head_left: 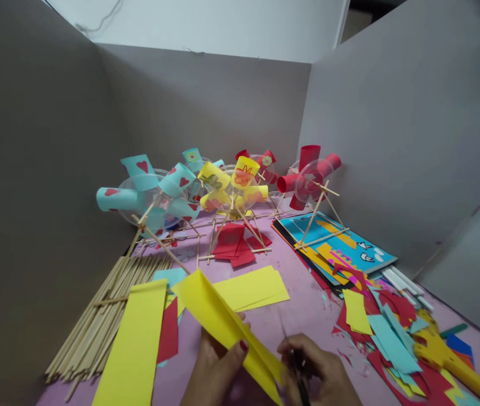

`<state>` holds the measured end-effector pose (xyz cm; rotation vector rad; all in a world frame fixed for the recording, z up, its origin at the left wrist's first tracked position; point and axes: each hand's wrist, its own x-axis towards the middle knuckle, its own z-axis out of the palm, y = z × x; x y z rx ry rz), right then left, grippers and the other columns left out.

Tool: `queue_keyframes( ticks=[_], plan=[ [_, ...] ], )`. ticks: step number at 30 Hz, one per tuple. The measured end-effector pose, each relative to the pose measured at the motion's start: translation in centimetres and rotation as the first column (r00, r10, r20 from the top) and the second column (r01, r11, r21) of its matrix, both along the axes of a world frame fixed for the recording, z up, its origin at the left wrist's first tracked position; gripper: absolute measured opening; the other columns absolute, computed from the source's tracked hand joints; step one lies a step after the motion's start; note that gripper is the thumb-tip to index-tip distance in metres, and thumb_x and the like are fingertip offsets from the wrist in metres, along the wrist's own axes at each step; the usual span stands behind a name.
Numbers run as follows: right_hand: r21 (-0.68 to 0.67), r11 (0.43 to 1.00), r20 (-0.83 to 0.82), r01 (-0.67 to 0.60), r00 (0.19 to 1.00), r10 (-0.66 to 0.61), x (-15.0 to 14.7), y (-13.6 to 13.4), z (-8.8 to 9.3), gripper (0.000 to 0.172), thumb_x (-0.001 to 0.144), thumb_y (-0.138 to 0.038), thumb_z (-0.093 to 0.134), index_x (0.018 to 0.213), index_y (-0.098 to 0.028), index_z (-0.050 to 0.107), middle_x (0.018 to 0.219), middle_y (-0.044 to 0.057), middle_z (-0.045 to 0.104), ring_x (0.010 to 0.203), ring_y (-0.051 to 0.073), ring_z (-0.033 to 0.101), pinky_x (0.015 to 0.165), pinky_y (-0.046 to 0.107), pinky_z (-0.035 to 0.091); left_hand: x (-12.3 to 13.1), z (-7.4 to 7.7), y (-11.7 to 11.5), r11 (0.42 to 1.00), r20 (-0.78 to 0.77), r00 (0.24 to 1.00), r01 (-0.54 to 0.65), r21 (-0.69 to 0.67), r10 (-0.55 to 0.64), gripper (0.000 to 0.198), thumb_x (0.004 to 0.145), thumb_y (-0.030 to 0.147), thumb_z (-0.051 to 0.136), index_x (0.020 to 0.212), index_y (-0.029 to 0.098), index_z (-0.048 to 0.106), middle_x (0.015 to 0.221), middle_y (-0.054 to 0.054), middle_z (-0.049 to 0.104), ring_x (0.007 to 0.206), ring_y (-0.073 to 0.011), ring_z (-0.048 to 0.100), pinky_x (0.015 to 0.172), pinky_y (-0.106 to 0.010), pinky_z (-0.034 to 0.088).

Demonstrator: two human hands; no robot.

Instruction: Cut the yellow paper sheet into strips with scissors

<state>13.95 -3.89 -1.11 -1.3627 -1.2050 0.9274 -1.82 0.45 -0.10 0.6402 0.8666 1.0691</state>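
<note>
— How far along does it look?

— Four paper-cup wheels on stick frames stand finished across the middle of the frame: a blue one with hearts (147,194) at the left, a yellow one (234,189), one behind it, and a red one (307,175) at the right. I judge a good share is made.

— And in your hands?

— At the bottom centre my left hand (218,369) pinches a folded yellow paper strip (223,324), thumb on top. My right hand (322,375) is closed round a dark tool, likely scissors (299,375), at the strip's lower end.

— What is left?

— More yellow strips (138,344) lie uncut at lower left beside the wooden sticks (96,327); scraps (392,338) pile at the right
</note>
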Motion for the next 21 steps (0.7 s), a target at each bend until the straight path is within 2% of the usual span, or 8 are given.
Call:
queue_keyframes(
  ticks=[4,6,9,12,15,17,21],
  plan=[
    [-0.102,0.995,-0.29,-0.005,0.957,-0.025,1.8,1.0,0.4,0.026,0.061,-0.032,0.072,0.08,-0.021,0.057,0.062,-0.004,0.052,0.054,0.01,0.042,0.051,0.02,0.032,-0.1,1.7,-0.2,0.972,0.279,0.955,0.153,-0.178,-0.1,0.043,0.07,0.035,0.069,0.11,0.021,0.059,0.093,-0.01,0.072,0.099,-0.0333,0.064,0.091,-0.051,0.044],
    [-0.118,0.993,-0.359,0.007,0.932,-0.049,2.7,1.4,0.4,0.032,0.061,-0.036,0.075,0.083,-0.02,0.056,0.062,-0.005,0.049,0.054,0.009,0.04,0.052,0.02,0.031,-0.3,2.2,-0.1,0.946,0.368,0.924,0.209,-0.249,-0.108,0.033,0.072,0.035,0.064,0.1,0.018,0.065,0.085,-0.01,0.075,0.099,-0.0337,0.065,0.092,-0.05,0.043],
    [-0.141,0.987,-0.427,0.077,0.895,-0.131,3.3,1.7,-0.1,0.039,0.061,-0.043,0.075,0.086,-0.021,0.054,0.062,-0.006,0.045,0.055,0.01,0.04,0.052,0.02,0.029,-0.7,2.1,0.1,0.928,0.42,0.903,0.232,-0.292,-0.093,0.025,0.069,0.033,0.061,0.085,0.016,0.071,0.08,-0.009,0.076,0.101,-0.0334,0.064,0.094,-0.047,0.044],
    [-0.161,0.982,-0.43,0.095,0.889,-0.157,3.1,1.8,-0.6,0.043,0.059,-0.045,0.075,0.088,-0.021,0.055,0.063,-0.006,0.046,0.055,0.011,0.041,0.051,0.021,0.028,-0.9,1.7,0.2,0.919,0.445,0.89,0.255,-0.3,-0.102,0.029,0.071,0.035,0.057,0.085,0.014,0.073,0.083,-0.01,0.076,0.102,-0.0331,0.064,0.096,-0.047,0.043],
    [-0.168,0.981,-0.417,0.096,0.895,-0.159,2.8,1.7,-0.6,0.041,0.057,-0.044,0.076,0.085,-0.021,0.056,0.06,-0.006,0.046,0.054,0.011,0.04,0.052,0.021,0.029,-1.2,1.4,0.3,0.936,0.433,0.895,0.236,-0.261,-0.105,0.029,0.078,0.03,0.053,0.088,0.012,0.073,0.083,-0.01,0.076,0.099,-0.0309,0.066,0.098,-0.046,0.041],
    [-0.166,0.983,-0.42,0.076,0.896,-0.141,2.7,1.7,-0.5,0.039,0.057,-0.043,0.076,0.082,-0.021,0.056,0.058,-0.007,0.045,0.052,0.01,0.04,0.051,0.021,0.028,-1.4,1.3,0.4,0.944,0.432,0.896,0.226,-0.242,-0.103,0.028,0.081,0.026,0.051,0.091,0.011,0.073,0.082,-0.009,0.077,0.098,-0.0291,0.066,0.099,-0.044,0.04],
    [-0.163,0.987,-0.437,-0.008,0.897,-0.065,2.7,1.7,-0.5,0.04,0.059,-0.044,0.075,0.082,-0.019,0.055,0.057,-0.007,0.045,0.05,0.009,0.037,0.05,0.02,0.025,-1.8,1.4,0.7,0.93,0.51,0.855,0.254,-0.265,-0.089,0.028,0.082,0.028,0.051,0.092,0.013,0.073,0.085,-0.008,0.077,0.105,-0.0287,0.063,0.101,-0.044,0.037]
  ],
)
